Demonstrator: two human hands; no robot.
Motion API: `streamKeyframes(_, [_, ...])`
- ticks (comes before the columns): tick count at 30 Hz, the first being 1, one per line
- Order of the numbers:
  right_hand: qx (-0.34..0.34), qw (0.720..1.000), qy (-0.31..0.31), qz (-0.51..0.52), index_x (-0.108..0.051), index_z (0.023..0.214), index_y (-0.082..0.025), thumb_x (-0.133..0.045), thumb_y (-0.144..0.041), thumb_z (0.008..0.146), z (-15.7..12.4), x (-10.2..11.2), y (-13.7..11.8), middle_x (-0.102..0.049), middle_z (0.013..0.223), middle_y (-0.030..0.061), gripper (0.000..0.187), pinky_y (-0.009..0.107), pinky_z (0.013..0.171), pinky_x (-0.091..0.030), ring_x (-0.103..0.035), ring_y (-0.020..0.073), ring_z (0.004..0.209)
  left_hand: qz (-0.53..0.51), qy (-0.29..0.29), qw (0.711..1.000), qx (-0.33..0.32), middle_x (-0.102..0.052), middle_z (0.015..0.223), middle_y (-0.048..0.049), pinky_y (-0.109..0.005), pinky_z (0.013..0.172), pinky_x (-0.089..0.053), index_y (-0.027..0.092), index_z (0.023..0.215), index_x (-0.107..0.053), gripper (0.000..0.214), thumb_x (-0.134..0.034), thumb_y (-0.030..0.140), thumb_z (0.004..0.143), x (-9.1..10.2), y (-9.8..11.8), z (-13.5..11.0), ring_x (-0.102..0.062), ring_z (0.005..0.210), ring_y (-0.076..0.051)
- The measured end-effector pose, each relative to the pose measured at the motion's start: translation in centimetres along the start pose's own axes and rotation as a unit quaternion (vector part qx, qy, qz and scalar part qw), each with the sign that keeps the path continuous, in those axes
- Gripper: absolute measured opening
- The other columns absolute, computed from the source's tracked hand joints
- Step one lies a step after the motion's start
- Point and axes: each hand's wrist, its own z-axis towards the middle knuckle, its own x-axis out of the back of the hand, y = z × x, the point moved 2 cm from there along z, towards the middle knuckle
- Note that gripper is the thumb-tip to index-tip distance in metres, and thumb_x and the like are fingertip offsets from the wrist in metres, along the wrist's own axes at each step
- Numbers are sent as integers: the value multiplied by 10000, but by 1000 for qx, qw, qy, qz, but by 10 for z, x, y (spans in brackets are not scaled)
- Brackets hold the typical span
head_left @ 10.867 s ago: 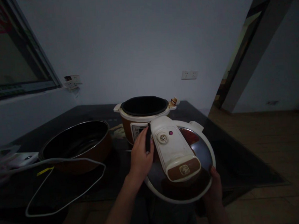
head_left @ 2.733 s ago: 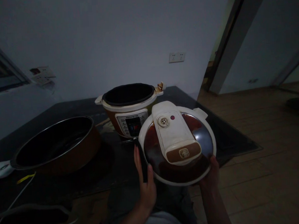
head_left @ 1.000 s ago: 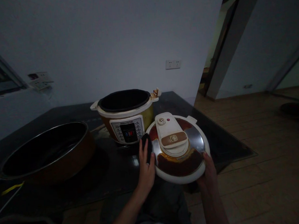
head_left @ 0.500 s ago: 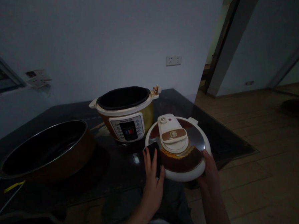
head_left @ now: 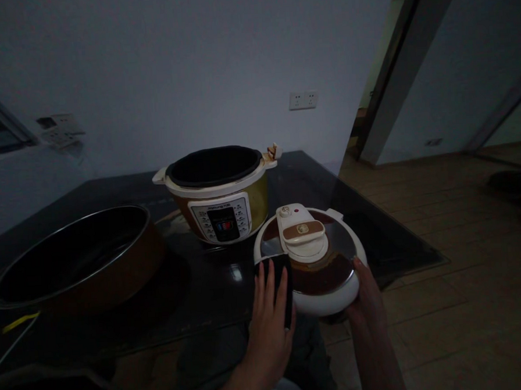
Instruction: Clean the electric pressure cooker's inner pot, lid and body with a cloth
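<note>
A round pressure cooker lid (head_left: 329, 261), white-rimmed with a brown and steel top and a cream handle, is held nearly flat over the table's near right corner. My right hand (head_left: 365, 291) grips its near right rim. My left hand (head_left: 269, 317) presses a dark sponge or cloth (head_left: 283, 275) against the lid's near left edge, fingers stretched over it. Behind stands the open cooker base (head_left: 219, 191) with a control panel facing me.
A wide dark pan (head_left: 71, 257) sits at the left on the black table (head_left: 204, 291). A yellow strip (head_left: 14, 322) lies near a cord at the left edge. Wooden floor and a doorway lie to the right. Wall sockets (head_left: 302, 99) are behind.
The lid has tipped from facing me to nearly flat and moved lower. My left hand with the dark pad has slid from the lid's left side round to its near left edge.
</note>
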Motion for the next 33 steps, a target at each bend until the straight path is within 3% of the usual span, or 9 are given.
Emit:
streamKeyframes(12, [3, 1000, -9, -27, -579, 1262, -209, -724, -388, 717, 1, -2, -3, -736, 1061, 53, 592, 444, 872, -549, -681, 275, 996, -30, -19, 999, -10, -96, 1616, -79, -629, 1114, -239, 341, 1521, -76, 622, -353, 235, 974, 8, 1, -3, -12, 1473, -293])
streamKeyframes(19, [-21, 999, -23, -43, -625, 1204, -215, -706, -425, 730, 6, -1, -3, -735, 1072, 53, 525, 434, 874, -555, -674, 284, 1019, -36, -46, 996, -63, -179, 1597, -78, -572, 1132, -255, 308, 1518, -163, 604, -366, 204, 958, 22, 3, -17, -65, 1470, -273])
streamKeyframes(22, [-26, 999, 4, -27, -652, 1141, -218, -738, -395, 696, 6, 0, -4, -747, 1002, 39, 486, 449, 893, -546, -669, 286, 1023, -46, -36, 998, -22, -204, 1591, -86, -530, 1155, -235, 262, 1504, -239, 544, -360, 268, 973, 27, -12, 7, -97, 1471, -241])
streamKeyframes(29, [-21, 999, 17, -18, -679, 1082, -238, -699, -427, 722, 2, -3, -9, -736, 1058, 21, 407, 439, 946, -520, -621, 276, 1125, -119, -55, 991, 15, -352, 1533, -113, -492, 1177, -186, 182, 1404, -448, 477, -373, 334, 958, 29, -45, 99, -220, 1452, -219])
streamKeyframes(33, [-29, 998, 22, -51, -699, 1053, -243, -597, -528, 765, 4, 4, -9, -744, 1033, 22, 418, 434, 909, -537, -641, 273, 1088, -135, -67, 988, 18, -356, 1534, -100, -473, 1175, -193, 187, 1404, -450, 473, -365, 338, 963, 27, -53, 106, -217, 1454, -211])
